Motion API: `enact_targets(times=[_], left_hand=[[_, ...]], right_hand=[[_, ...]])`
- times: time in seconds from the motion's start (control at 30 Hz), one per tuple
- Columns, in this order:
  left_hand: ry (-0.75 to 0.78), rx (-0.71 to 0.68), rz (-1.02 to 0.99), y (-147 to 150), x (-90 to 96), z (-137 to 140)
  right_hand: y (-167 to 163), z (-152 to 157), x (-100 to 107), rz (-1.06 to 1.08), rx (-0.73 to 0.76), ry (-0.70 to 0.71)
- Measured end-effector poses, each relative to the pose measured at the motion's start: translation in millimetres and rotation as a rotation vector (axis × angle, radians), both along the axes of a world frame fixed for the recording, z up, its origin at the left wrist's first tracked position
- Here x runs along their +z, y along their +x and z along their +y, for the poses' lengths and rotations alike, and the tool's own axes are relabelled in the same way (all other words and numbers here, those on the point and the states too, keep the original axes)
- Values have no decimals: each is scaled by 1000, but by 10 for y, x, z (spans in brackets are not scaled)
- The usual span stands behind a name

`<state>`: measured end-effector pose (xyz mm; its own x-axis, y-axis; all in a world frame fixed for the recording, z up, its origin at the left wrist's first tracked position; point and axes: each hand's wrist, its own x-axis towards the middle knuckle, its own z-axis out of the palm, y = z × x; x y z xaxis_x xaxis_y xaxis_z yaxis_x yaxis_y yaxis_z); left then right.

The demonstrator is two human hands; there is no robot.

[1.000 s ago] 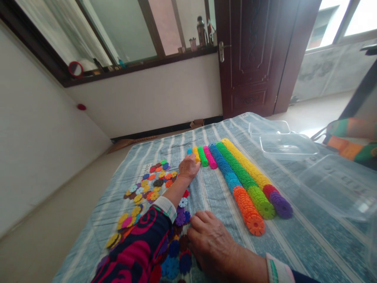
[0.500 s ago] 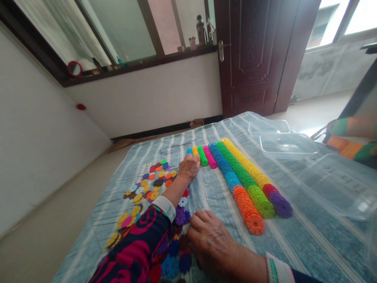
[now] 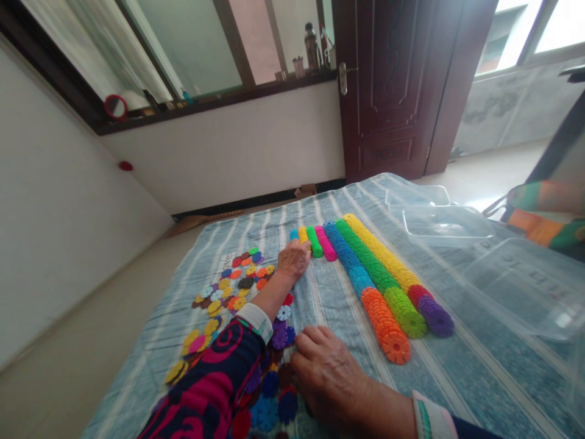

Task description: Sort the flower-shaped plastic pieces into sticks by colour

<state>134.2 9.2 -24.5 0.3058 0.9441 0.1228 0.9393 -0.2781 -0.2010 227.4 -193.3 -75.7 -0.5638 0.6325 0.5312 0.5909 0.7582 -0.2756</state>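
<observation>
My left hand (image 3: 294, 258) is closed at the near end of a short row of stacked plastic snowflake discs, its fingers curled over the near ends of the light blue stack (image 3: 294, 234) and the yellow stack (image 3: 303, 234). Beside them lie a green stack (image 3: 314, 242) and a pink stack (image 3: 324, 242). Nearer to me, my right hand (image 3: 326, 372) is curled closed at the right edge of loose discs (image 3: 265, 413); its fingertips are hidden. More mixed-colour discs (image 3: 245, 283) spread out left of my left forearm.
Three long disc rolls lie to the right: one blue and orange (image 3: 351, 262), one green (image 3: 370, 259), one yellow, red and purple (image 3: 386, 253). Clear plastic boxes (image 3: 448, 225) and a larger clear container (image 3: 525, 292) stand on the striped cloth (image 3: 183, 292) at the right.
</observation>
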Motion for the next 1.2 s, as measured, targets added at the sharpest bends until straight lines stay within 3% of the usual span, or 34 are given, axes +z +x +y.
enact_targets(times=[0.67,0.9,1.2], left_hand=[[18,52,-141,-142,95,-94],[10,52,-196,-637,148,-346],[22,59,-389,-1556,145,-1072]], right_hand=[[4,-3,27,-23,15,-28],[24,-19,43,-4,3,-47],[68,-42,51,13,25,-98]])
